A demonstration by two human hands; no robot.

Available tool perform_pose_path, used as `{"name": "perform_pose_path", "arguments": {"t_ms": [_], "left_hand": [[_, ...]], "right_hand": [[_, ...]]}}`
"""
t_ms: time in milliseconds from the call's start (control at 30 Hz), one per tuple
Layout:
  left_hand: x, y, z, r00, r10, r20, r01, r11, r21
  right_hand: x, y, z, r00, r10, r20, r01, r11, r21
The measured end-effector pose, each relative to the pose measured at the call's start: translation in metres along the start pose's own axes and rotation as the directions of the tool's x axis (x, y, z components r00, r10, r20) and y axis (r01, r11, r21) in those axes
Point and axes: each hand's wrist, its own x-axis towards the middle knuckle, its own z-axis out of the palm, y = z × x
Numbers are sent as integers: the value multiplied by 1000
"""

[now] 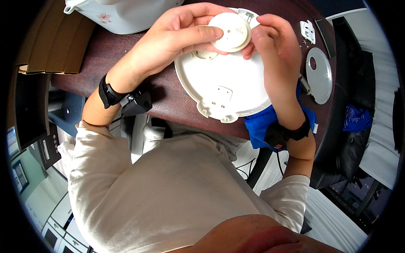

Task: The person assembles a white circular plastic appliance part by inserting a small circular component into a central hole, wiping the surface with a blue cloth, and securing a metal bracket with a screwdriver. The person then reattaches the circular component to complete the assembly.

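Above a large round white plastic shell (pixel 236 90), I hold up a small round white plastic disc (pixel 230 36) with a tiny hole near its middle. My left hand (pixel 185 33) is closed on its left side, with the thumb pressed on the face. At the disc's right edge, my right hand (pixel 278 46) has its fingers curled against the rim; part of that grip is hidden. The shell lies hollow side up on the dark table, with clips along its near rim and a small rectangular outline inside. Both wrists wear black straps with small devices.
A blue cloth (pixel 259 126) hangs under the shell at the table edge. To the right lie an oval silver plate (pixel 319 76), a white slotted part (pixel 308 32), tiny screws and a dark flat bar (pixel 324 38). A white container (pixel 122 19) and cardboard (pixel 57 42) stand left.
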Motion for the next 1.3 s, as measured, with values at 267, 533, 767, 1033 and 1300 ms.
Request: {"name": "perform_pose_path", "arguments": {"t_ms": [267,533,767,1033,1300], "left_hand": [[-2,4,4,999,-1,37,4,998,-57],[-2,6,4,999,-19,39,22,997,-68],[-3,5,4,998,-16,61,19,999,-48],[-3,3,2,997,-17,70,20,999,-39],[-5,6,4,1000,7,4,-7,998,-58]], "right_hand": [[6,-5,5,903,-393,172,421,739,-526],[8,-2,5,888,-430,164,451,742,-496],[8,0,5,886,-426,183,460,759,-460],[8,2,4,881,-429,199,470,747,-471],[7,0,5,874,-453,174,478,745,-464]]}}
